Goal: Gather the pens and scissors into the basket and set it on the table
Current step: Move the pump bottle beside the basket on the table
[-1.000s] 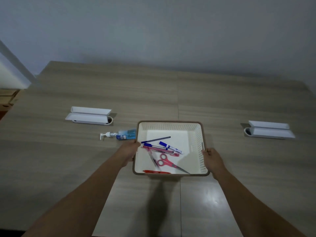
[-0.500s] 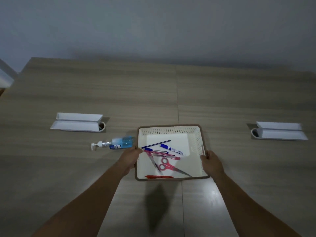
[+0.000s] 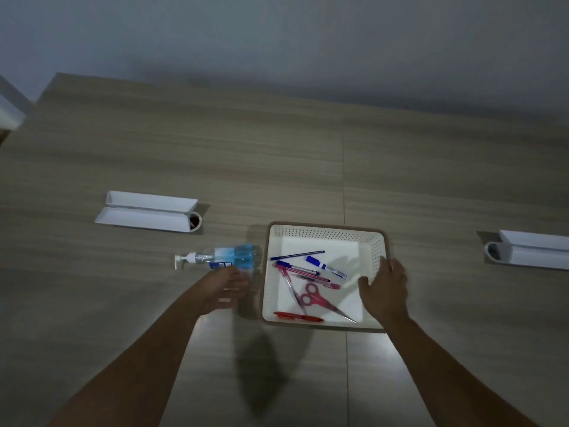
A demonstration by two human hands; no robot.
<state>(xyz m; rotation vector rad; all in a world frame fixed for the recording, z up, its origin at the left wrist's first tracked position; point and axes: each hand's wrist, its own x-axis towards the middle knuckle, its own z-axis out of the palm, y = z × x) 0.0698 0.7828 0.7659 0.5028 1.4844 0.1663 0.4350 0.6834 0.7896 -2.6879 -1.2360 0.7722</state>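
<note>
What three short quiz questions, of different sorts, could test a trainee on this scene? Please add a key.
1. True or false: the pink scissors lie inside the basket.
2. Which hand touches the basket? A) left hand B) right hand C) both
3. Fill in: the blue pump bottle lies on its ____ on the table, left of the basket.

Key: 1 true; 2 B, its fingers over the right wall, while the blurred left hand is off the rim; 3 side.
</note>
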